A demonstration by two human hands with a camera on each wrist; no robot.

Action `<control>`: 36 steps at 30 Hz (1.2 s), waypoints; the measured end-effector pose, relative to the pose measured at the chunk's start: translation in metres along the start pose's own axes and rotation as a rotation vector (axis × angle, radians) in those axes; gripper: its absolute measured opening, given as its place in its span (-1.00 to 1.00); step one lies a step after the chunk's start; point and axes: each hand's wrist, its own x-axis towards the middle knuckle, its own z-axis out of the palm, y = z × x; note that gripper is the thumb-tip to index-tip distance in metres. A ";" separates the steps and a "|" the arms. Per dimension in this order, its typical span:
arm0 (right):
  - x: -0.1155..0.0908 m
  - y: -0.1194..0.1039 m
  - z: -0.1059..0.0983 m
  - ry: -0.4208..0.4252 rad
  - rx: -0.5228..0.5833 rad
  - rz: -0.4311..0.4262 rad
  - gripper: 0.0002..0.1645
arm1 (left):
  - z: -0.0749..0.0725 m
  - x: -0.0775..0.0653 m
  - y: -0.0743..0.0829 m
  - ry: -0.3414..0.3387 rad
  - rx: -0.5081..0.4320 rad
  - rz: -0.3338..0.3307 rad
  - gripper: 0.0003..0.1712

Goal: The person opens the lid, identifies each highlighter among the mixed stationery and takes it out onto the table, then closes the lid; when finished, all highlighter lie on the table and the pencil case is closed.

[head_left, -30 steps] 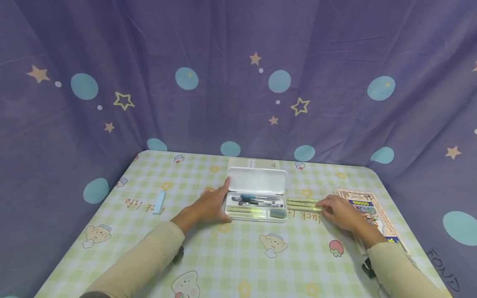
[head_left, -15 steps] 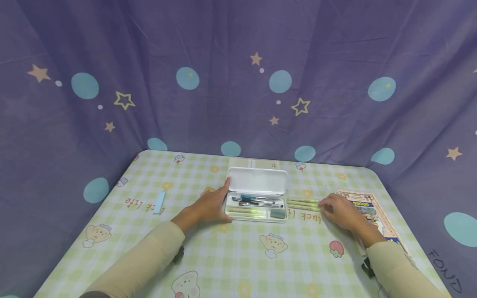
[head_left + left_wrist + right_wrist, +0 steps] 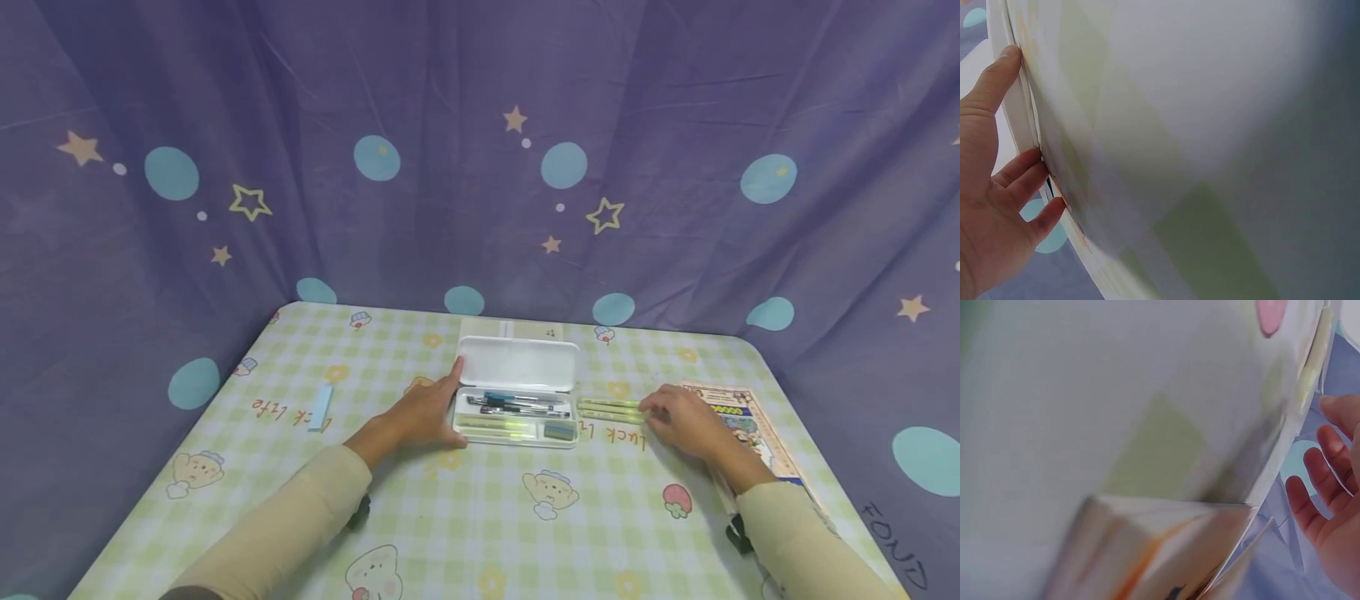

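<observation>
Right hand (image 3: 684, 425) has shifted slightly farther back at the pencils (image 3: 609, 409), grip unclear; left hand (image 3: 423, 412) rests spread-fingered against the pencil case (image 3: 517, 364), pencils lying outside it.

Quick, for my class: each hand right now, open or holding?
Left hand: open, touching the left end of the pencil case.
Right hand: at the ends of the loose pencils; can't tell if holding.

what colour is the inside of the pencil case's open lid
The lid is plain white inside, shown best in the head view.
</observation>
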 end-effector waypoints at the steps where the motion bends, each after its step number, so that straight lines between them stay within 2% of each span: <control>1: 0.001 -0.001 -0.001 0.002 0.003 -0.007 -0.82 | 0.000 0.000 0.000 0.004 0.000 0.001 0.68; 7: 0.005 -0.007 -0.003 0.014 0.024 -0.041 -0.82 | 0.000 0.000 0.001 0.012 0.003 0.005 0.67; 20: 0.019 -0.032 0.005 0.020 0.040 -0.097 -0.81 | 0.000 -0.001 -0.001 0.004 0.000 0.007 0.68; 29: 0.029 -0.050 0.008 -0.026 0.061 -0.113 -0.80 | 0.000 -0.001 -0.001 0.002 -0.008 0.005 0.67; 36: 0.036 -0.061 0.013 -0.009 0.077 -0.152 -0.83 | 0.001 0.000 -0.002 0.007 0.004 0.016 0.68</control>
